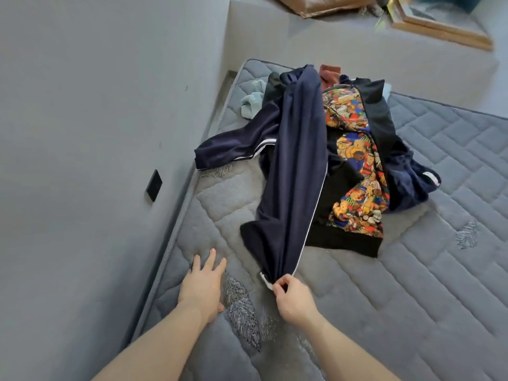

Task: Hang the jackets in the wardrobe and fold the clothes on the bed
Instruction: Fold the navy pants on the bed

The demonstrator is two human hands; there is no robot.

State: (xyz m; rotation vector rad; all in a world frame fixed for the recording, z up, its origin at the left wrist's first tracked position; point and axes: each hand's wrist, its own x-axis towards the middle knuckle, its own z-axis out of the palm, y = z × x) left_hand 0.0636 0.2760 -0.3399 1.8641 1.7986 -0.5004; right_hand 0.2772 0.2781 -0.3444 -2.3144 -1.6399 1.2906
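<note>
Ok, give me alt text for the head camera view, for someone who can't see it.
A person's right hand pinches the end of a navy garment stretched across a grey mattress; the left hand lies open. Behind is a clothes pile, including a bear-print top.

Much of the clothes pile lies buried, and the edges cut off the rest.

We cannot make out the dark garments under the long navy blue trousers with a white side stripe (294, 166); the rust-red cloth (328, 74) and pale teal cloth (251, 101) show only corners. The grey quilted mattress (412, 298), wooden-framed object (439, 31) and both forearms run out of view.
</note>
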